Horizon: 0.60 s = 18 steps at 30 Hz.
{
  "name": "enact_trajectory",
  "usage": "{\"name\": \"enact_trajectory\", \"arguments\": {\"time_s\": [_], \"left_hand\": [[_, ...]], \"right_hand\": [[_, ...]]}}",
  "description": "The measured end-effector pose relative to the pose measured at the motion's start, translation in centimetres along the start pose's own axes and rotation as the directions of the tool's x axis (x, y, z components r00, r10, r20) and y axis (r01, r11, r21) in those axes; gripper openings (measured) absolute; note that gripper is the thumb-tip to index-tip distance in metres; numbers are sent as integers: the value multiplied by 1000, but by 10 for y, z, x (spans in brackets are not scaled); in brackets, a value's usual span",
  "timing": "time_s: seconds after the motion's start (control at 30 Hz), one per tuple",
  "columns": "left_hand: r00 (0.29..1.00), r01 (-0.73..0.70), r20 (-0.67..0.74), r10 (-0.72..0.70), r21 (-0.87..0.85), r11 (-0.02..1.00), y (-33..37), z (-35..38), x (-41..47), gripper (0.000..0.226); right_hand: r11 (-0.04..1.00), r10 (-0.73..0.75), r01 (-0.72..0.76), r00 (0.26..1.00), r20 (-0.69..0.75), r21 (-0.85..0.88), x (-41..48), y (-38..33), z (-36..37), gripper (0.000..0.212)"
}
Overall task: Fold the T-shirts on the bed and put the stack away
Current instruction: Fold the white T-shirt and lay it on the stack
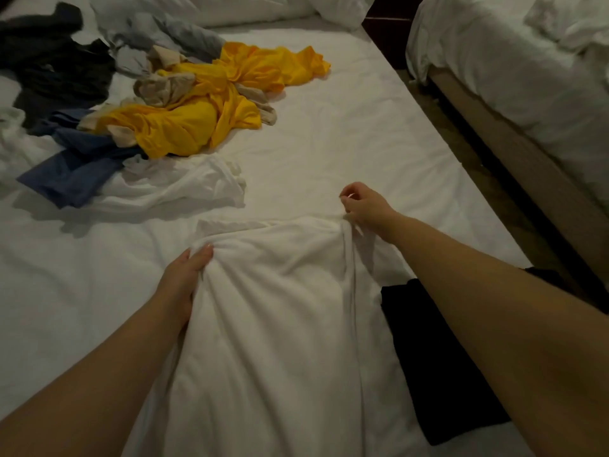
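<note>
- L hand (184, 275) is gripping the left upper edge of white T-shirt (273, 324); fingers are tucking under the cloth, thumb is lying on top.
- R hand (362, 206) is pinching the shirt's far right corner btwn thumb & fingers, the other fingers curling loosely above it.
- Shirt is lying lengthwise on bed (346, 127) btwn both forearms, wrinkled, fabric bunching at both grips.
- Black garment (438, 357) is lying flat just beside the shirt's right edge, partly under the R forearm.
- Loose pile is sitting well apart, far left: yellow shirt (197, 120) tangling w/ beige piece (164, 87); blue shirt (72, 169) & second white shirt (171, 186) nearest; grey garment (171, 34) & dark garment (56, 70) behind.
- 2nd bed (510, 77) is standing to the right across a narrow floor gap.
</note>
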<state>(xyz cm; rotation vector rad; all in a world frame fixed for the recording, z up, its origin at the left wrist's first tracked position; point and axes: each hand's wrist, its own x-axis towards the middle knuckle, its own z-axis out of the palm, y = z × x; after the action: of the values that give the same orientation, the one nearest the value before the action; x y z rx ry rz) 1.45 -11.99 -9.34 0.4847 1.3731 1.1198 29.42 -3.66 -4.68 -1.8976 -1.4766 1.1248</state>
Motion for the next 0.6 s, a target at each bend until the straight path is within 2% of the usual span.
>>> {"name": "enact_trajectory", "arguments": {"time_s": [0.07, 0.17, 0.3, 0.47, 0.53, 0.6], "left_hand": [[1000, 13, 21, -13, -9, 1000, 1, 0, -1, 12], [998, 27, 52, -26, -31, 999, 6, 4, -8, 15], [991, 60, 117, -63, 28, 998, 7, -3, -26, 36], [974, 142, 172, -146, 39, 989, -1, -31, -77, 35], [968, 164, 168, -187, 140, 977, -9, -47, -101, 40], [970, 123, 158, -185, 341, 932, -18, -62, -121, 58]], "right_hand": [[1000, 1, -1, 991, -137, -5, -9, 10, 9, 24], [1000, -1, -1, 970, -241, -8, -39, 21, 27, 38], [999, 6, 7, 942, -336, 37, -86, 22, 55, 49], [995, 93, -99, 950, -298, -3, -134, 27, 75, 54], [985, 173, -172, 949, -265, 25, -139, 28, 72, 54], [973, 231, -214, 936, -267, 91, -139, 27, 65, 53]]}}
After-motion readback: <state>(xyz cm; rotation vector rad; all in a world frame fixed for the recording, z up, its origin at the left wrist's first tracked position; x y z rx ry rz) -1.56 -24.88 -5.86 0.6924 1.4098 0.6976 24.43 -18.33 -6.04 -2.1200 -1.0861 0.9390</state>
